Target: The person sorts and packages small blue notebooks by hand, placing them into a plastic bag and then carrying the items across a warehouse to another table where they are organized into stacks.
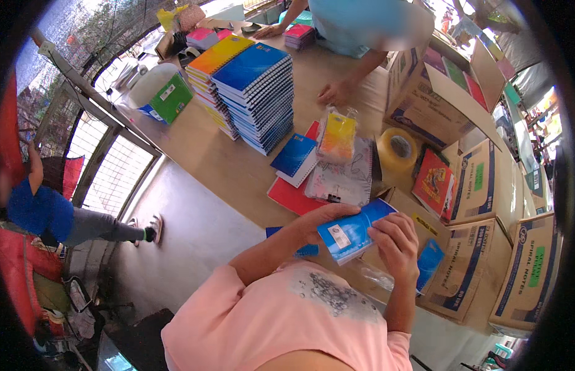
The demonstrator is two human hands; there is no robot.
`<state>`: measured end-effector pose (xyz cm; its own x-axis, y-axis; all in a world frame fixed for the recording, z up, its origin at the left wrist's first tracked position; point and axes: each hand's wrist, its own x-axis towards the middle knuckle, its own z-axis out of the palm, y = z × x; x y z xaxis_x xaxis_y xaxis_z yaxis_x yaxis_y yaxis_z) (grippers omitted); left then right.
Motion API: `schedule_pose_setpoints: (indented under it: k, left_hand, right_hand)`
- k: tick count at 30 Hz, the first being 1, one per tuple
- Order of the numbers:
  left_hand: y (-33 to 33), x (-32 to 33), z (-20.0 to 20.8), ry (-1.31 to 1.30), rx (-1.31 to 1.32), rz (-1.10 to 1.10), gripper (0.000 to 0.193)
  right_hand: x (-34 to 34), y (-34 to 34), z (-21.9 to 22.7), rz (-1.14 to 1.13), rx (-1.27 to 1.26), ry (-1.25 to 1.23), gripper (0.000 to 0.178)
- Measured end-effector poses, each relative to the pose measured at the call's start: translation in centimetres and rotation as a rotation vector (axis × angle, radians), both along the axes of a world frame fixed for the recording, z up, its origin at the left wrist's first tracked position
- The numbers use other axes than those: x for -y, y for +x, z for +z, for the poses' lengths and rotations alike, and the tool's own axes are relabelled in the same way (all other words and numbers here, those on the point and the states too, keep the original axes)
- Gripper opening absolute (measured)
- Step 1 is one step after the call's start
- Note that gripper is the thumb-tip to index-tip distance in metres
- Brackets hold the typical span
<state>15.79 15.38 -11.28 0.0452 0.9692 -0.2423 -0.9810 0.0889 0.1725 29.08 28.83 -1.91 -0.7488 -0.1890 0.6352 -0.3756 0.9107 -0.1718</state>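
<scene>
In front of my chest is a small blue notebook stack [359, 232] with a white label on its cover and white page edges. My left hand [317, 221] grips its far left side, thumb along the top edge and the other fingers mostly hidden. Closed on the right side is my right hand [396, 242], its bent fingers over the cover. Just beyond, on the table, lie a blue spiral notebook [295, 157], a red notebook [287, 196] and a pale spiral-bound book [346, 182]. A plastic-wrapped pack of yellow-orange notebooks [337, 137] rests on that book.
Tall stacks of blue spiral notebooks [253, 86] and yellow ones [219, 52] stand farther off. A tape roll [397, 151] and cardboard boxes [473, 185] line the right. Across the table [195, 167] is a person in light blue [346, 28]; another person [37, 207] stands left.
</scene>
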Motion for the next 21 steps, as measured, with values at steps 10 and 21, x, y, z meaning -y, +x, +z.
schedule_pose_setpoints:
  k: [10,21]
  left_hand:
    - [-0.2,-0.5,0.4,-0.021,-0.095,0.027,0.029]
    - [-2.4,7.7,-8.3,-0.535,-1.628,0.474,0.032]
  right_hand:
    - [-0.4,-0.2,-0.5,-0.042,-0.062,0.002,0.026]
    - [-7.9,2.6,-2.5,-0.67,-0.461,-0.834,0.03]
